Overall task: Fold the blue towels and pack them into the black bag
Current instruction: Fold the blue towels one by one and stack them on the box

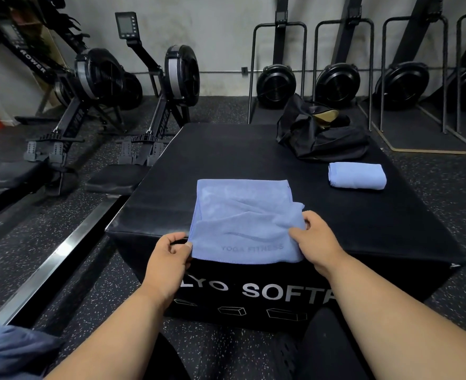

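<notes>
A half-folded blue towel (244,223) is spread at the near edge of the black bench (253,149) — its front hem hanging just over the edge. Its left corner is pinched by the left hand (168,259); its right side is gripped by the right hand (315,239). A folded towel (357,175) lies further right, just before the black bag (322,135).

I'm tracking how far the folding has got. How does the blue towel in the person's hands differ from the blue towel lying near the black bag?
The towel in hand is spread wide, only partly folded; the folded towel is a compact bundle. The left hand and right hand grip the first; nothing touches the second. The first overhangs the near edge of the black box; the second lies beside the black bag. Both are light blue and outside the bag.
</notes>
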{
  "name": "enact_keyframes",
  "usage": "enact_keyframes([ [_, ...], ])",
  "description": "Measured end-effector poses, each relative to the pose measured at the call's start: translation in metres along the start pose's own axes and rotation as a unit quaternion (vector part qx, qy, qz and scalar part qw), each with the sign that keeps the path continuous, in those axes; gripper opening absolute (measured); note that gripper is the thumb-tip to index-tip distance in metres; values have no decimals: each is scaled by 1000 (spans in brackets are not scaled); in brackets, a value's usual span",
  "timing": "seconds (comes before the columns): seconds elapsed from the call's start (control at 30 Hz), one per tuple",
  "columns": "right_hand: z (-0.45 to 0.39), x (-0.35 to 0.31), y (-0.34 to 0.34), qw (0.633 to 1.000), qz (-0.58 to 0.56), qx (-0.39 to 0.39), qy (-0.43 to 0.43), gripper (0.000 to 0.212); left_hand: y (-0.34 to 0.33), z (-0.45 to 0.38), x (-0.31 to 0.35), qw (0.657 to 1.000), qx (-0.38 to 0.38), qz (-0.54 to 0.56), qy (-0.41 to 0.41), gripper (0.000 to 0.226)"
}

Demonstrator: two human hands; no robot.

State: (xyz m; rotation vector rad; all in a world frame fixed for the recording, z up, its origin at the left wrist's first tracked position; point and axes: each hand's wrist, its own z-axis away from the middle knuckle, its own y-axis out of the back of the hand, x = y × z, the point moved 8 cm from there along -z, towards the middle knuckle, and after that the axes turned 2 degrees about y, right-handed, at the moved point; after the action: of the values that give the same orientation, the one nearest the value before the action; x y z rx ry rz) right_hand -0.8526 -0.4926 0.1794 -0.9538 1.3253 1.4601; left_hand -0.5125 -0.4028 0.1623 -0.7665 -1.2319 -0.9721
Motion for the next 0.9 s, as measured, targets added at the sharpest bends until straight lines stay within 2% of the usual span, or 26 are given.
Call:
enact_keyframes([
  [0.13, 2, -8, 11, 989, -147, 18, 1, 19, 4, 1, 2, 1000, 11, 0, 5, 22],
  [0.3, 16, 5, -3, 966, -233, -64, -97, 12, 4, 3, 3, 1000, 11, 22, 18, 22],
  [0.4, 21, 19, -1, 977, -168, -51, -122, 5, 2, 6, 4, 999, 9, 27, 17, 21],
  [0.47, 27, 22, 3, 986, -111, -31, -121, 8, 1, 10, 6, 999, 8, 29, 16, 20],
  [0.6, 47, 33, -6, 970, -150, -67, -181, 15, 0, 12, 5, 999, 6, 28, 18, 19],
  [0.67, 51, 36, -6, 965, -161, -90, -184, 16, 1, 12, 4, 999, 4, 29, 18, 18],
  [0.73, 51, 35, 2, 971, -152, -73, -167, 13, 2, 12, 5, 999, 9, 31, 18, 17],
  [0.9, 57, 27, 8, 986, -106, -73, -102, 44, 11, 11, 4, 1000, 17, 4, 8, 19],
])
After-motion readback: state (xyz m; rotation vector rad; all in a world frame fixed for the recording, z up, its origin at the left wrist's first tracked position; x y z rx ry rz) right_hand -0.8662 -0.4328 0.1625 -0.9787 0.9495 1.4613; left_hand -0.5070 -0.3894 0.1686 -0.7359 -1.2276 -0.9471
